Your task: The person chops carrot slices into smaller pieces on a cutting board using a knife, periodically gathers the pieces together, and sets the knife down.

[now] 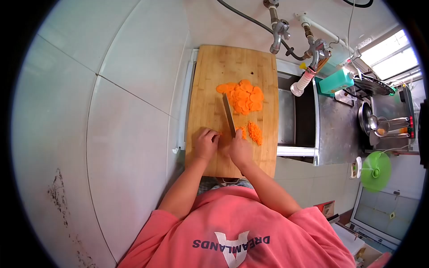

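Observation:
My right hand (240, 151) is closed round the handle of a kitchen knife (229, 115), whose blade points away from me over the wooden cutting board (210, 67). Beside it, my left hand (207, 144) rests on the board with its fingers curled. A bit of orange carrot shows at its fingertips; most of that piece is hidden. Thin round carrot slices (245, 96) lie in an overlapping heap beyond the blade. Finely chopped carrot (254, 134) forms a small pile to the right of the knife, with more bits close by my right hand.
Right of the board is a sink (287, 111) under metal taps (280, 33) and a pink-white spout (303, 83). A steel counter (335, 134) holds a teal bottle (337, 81), pans and ladles. A green fan (376, 171) stands farther right. A tiled wall (129, 125) borders the left.

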A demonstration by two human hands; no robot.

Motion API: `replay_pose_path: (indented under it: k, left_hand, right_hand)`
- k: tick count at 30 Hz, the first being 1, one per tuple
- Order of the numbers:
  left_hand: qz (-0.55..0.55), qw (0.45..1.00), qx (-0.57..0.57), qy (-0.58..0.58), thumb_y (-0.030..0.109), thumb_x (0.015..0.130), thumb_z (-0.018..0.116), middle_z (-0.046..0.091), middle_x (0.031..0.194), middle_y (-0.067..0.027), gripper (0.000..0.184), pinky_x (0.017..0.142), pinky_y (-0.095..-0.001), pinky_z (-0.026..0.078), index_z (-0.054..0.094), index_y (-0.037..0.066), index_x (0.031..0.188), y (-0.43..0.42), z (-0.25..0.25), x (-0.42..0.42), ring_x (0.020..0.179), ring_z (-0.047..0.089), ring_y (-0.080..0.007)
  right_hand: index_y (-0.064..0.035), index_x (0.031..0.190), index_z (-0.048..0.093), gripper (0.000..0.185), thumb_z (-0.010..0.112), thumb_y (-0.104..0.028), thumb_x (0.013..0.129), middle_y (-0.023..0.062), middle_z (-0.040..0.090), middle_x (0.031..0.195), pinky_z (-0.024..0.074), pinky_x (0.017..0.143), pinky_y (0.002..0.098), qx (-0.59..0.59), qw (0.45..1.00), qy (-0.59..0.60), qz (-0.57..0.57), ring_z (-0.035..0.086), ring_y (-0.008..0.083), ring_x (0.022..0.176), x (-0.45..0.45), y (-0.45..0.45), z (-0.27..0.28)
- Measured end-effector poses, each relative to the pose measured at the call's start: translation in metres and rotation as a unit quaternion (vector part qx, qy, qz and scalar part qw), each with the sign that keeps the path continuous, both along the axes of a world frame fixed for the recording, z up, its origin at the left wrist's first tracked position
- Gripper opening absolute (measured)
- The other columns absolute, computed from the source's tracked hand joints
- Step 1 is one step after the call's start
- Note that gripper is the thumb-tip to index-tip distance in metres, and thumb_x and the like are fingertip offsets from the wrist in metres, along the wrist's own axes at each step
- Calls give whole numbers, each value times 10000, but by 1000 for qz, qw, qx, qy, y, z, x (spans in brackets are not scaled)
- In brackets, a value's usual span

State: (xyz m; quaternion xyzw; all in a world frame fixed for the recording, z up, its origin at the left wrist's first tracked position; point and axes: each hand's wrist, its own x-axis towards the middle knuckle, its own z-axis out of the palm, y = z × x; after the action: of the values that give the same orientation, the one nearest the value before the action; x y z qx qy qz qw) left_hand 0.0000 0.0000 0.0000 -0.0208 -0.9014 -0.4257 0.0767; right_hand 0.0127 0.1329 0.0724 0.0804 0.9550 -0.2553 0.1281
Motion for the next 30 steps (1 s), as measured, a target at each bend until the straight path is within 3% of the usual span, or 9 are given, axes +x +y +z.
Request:
replay_pose_path:
  k: [20, 30]
  left_hand:
    - [-20, 998, -26, 51, 34, 702, 712, 621, 824, -94, 117, 642, -365, 508, 669, 63, 807, -3, 12, 3, 740, 610, -297]
    - [-26, 997, -18, 64, 27, 709, 688, 617, 817, -103, 103, 614, -362, 505, 669, 53, 806, -4, 7, 3, 715, 609, -300]
  right_hand:
    - [4, 949, 390, 171, 491, -106, 866, 266, 589, 648, 467, 574, 522, -58, 996, 38, 51, 592, 442, 627, 10, -8, 1]
    - [2, 952, 386, 239, 541, -107, 808, 263, 596, 658, 473, 582, 520, -51, 997, 19, 63, 600, 442, 645, 9, -13, 2]
